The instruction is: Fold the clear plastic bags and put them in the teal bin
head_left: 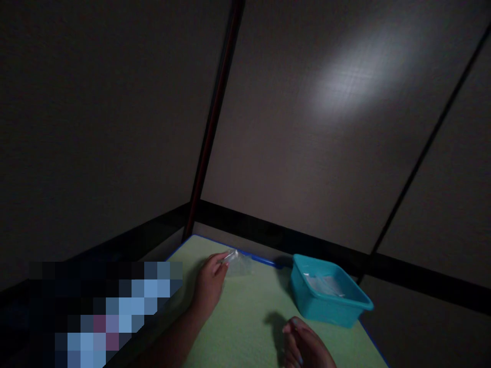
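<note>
My left hand [213, 276] is over the far part of the green tabletop, its thumb and fingers pinching the edge of a clear plastic bag [241, 266]. The bag lies to the right of those fingers and looks flat; I cannot make out anything inside it. Nearer to me, at the bottom of the view, my right hand [307, 345] is closed, thumb against curled fingers. Whatever it may hold is hidden or too small to name. Just beyond the right hand stands a teal plastic basin [326, 309], with whitish, clear plastic pieces [326, 285] lying in it.
The light green table [238, 327] has a blue edge and stands in a dim room corner. Behind it rise panelled walls [284, 153] with dark strips. A blue strip-like object [266, 262] lies at the far edge. A blurred-out patch covers the lower left.
</note>
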A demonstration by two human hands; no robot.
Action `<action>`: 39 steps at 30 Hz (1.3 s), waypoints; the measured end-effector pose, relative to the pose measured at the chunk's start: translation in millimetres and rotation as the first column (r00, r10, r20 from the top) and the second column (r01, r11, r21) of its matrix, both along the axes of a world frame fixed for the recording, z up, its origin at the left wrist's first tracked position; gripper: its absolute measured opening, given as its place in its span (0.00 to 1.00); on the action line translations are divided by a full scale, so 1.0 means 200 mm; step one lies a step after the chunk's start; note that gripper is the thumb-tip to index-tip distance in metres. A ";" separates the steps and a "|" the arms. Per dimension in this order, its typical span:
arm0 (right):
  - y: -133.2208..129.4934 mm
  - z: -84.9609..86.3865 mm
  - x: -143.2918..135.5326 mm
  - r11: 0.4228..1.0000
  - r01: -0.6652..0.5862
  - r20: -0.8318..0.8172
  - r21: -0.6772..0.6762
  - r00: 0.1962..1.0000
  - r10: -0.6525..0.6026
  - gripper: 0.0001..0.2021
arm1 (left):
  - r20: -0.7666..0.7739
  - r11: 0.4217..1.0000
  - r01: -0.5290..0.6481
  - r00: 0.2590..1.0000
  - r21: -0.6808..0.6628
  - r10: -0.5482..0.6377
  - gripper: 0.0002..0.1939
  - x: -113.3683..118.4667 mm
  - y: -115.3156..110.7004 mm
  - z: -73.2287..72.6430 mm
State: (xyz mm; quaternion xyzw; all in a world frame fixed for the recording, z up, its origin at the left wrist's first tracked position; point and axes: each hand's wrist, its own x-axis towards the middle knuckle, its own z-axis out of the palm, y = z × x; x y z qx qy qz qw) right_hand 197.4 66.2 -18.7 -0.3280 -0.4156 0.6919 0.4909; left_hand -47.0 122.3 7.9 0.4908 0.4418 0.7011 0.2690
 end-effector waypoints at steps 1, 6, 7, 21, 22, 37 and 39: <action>0.02 0.00 -0.01 0.999 0.012 0.047 0.041 0.999 -0.014 0.19 | 0.088 0.999 0.032 0.996 -0.035 -0.029 0.16 0.01 -0.02 0.03; 0.06 0.11 -0.09 0.911 0.286 0.299 0.296 0.879 -0.373 0.19 | 0.218 0.970 0.208 0.960 -0.123 -0.178 0.21 0.05 -0.12 0.15; 0.06 0.15 -0.12 0.870 0.307 0.331 0.387 0.834 -0.441 0.19 | 0.217 0.959 0.256 0.950 -0.120 -0.227 0.22 0.05 -0.14 0.17; 0.01 0.21 -0.27 0.738 0.109 0.413 0.666 0.770 -0.487 0.13 | 0.255 0.833 0.543 0.824 -0.105 -0.506 0.18 0.10 -0.21 0.04; 0.00 0.21 -0.27 0.740 0.110 0.406 0.663 0.778 -0.479 0.13 | 0.270 0.816 0.566 0.809 -0.116 -0.523 0.18 0.10 -0.21 0.04; -0.03 0.19 -0.29 0.569 -0.116 0.524 0.814 0.569 -0.633 0.04 | 0.396 0.810 0.571 0.780 -0.133 -0.484 0.27 0.07 -0.22 0.05; -0.02 0.20 -0.27 0.545 -0.112 0.513 0.831 0.537 -0.670 0.06 | 0.408 0.810 0.573 0.774 -0.127 -0.484 0.26 0.06 -0.22 0.05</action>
